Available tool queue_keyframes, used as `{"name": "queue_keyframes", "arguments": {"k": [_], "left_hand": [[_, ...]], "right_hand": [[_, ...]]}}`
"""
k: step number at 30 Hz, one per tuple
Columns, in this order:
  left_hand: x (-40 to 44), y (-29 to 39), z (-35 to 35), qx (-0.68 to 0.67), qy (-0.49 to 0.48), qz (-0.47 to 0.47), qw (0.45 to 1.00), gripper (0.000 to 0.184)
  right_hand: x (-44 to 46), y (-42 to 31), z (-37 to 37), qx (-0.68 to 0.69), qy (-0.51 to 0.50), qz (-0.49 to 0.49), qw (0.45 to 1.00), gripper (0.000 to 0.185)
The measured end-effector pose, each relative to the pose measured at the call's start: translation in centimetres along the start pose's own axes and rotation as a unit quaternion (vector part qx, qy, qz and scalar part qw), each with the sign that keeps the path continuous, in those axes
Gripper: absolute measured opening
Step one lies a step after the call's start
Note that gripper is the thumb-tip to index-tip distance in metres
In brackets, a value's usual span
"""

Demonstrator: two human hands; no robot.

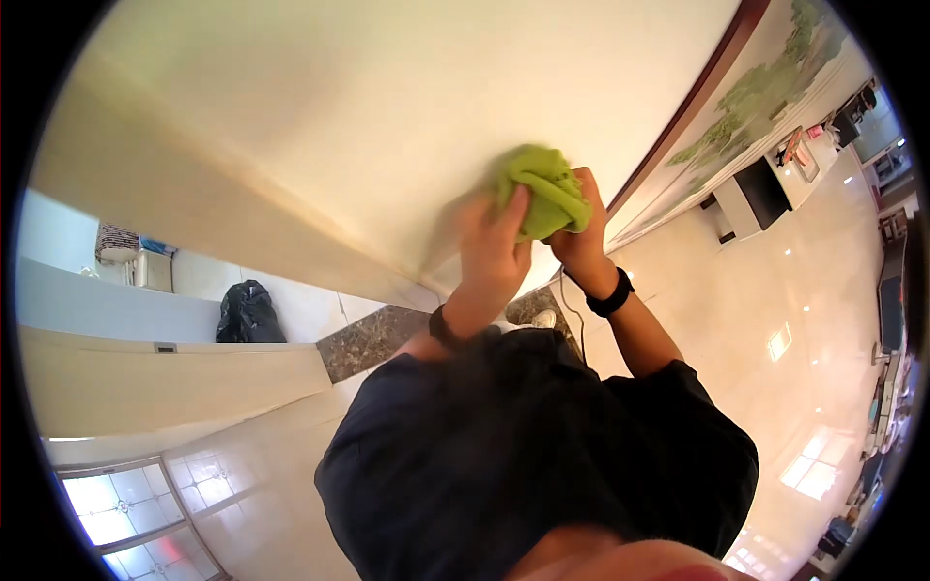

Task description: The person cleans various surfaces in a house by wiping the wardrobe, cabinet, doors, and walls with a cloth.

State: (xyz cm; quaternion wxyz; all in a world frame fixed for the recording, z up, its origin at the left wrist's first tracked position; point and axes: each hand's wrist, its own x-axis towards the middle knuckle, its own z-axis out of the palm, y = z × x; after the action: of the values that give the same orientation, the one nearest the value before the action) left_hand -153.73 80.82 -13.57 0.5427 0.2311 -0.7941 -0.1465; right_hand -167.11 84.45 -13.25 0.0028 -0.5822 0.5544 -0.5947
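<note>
One cloth [545,194], likely light and limp, is gripped by left fingers [515,207] and right fingers [587,186], best held by folds.

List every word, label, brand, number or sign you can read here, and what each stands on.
No readable text anywhere.
Green cloth and black bag: no lettering I can make out.
Small items at the upper right: too small and blurred to tell.
</note>
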Motion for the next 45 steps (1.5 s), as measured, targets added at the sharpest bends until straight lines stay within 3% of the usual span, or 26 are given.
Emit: {"name": "queue_keyframes", "arguments": {"k": [1,2,5,8,10,12,15,17,19,22,23,24,27,31,34,39,40,45], "left_hand": [[0.5,0.2,1.2,-0.023,0.023,0.043,0.999,0.059],[0.4,0.1,1.6,-0.017,-0.029,0.033,0.999,0.059],[-1.6,-1.0,3.5,-0.012,-0.149,-0.004,0.989,0.056],[-3.2,-1.9,4.3,0.001,-0.156,-0.004,0.988,0.055],[-3.6,-1.8,3.7,-0.033,-0.167,-0.052,0.984,0.054],[-4.0,-2.0,3.7,-0.041,-0.182,-0.084,0.979,0.052],[-3.3,-1.4,4.9,0.009,-0.118,-0.036,0.992,0.050],[-2.7,-0.9,5.9,0.029,-0.085,-0.018,0.996,0.051],[-1.4,0.3,7.0,0.043,-0.043,0.011,0.998,0.051],[2.2,2.2,9.7,0.048,0.028,0.055,0.997,0.051],[3.4,3.1,10.8,0.044,0.049,0.057,0.996,0.052],[4.5,4.0,11.9,0.041,0.070,0.059,0.995,0.052],[8.5,7.4,15.2,0.007,0.088,0.063,0.994,0.055],[11.2,10.3,21.0,0.020,0.101,0.045,0.994,0.058],[11.2,11.0,26.4,0.053,0.070,0.050,0.995,0.058],[6.7,10.7,32.8,0.093,0.035,-0.055,0.994,0.057],[5.8,10.7,33.2,0.106,0.026,-0.083,0.991,0.057],[2.8,11.8,32.9,0.150,0.002,-0.248,0.957,0.054]], "right_hand": [[-0.7,1.3,-0.7,0.098,-0.012,0.089,0.991,0.030],[-1.2,2.7,-1.3,0.142,-0.015,0.073,0.987,0.031],[-4.5,7.0,-2.0,0.126,-0.050,0.128,0.983,0.038],[-6.3,8.5,-2.1,0.086,-0.096,0.170,0.977,0.043],[-6.7,8.7,-1.0,0.095,-0.062,0.174,0.978,0.056],[-7.0,8.9,-1.3,0.070,-0.116,0.191,0.972,0.057],[-4.3,6.5,-3.0,0.065,-0.185,0.224,0.955,0.055],[-1.8,5.0,-5.0,0.044,-0.185,0.154,0.970,0.055],[-1.0,5.7,-6.2,0.060,-0.174,0.178,0.967,0.055],[1.7,6.0,-9.1,0.079,-0.127,0.171,0.974,0.040],[2.8,6.1,-10.4,0.059,-0.109,0.144,0.982,0.042],[3.4,6.6,-11.4,0.071,-0.109,0.183,0.974,0.045],[5.5,8.1,-15.0,0.106,-0.008,0.040,0.994,0.058],[8.7,10.2,-20.1,0.161,0.042,0.011,0.986,0.054],[8.7,15.1,-22.9,0.104,0.033,0.012,0.994,0.045],[6.0,22.1,-25.4,0.078,-0.030,0.085,0.993,0.042],[5.2,22.3,-25.6,0.091,-0.062,0.122,0.986,0.031],[3.8,22.8,-25.4,0.133,-0.186,0.172,0.958,0.036]]}}
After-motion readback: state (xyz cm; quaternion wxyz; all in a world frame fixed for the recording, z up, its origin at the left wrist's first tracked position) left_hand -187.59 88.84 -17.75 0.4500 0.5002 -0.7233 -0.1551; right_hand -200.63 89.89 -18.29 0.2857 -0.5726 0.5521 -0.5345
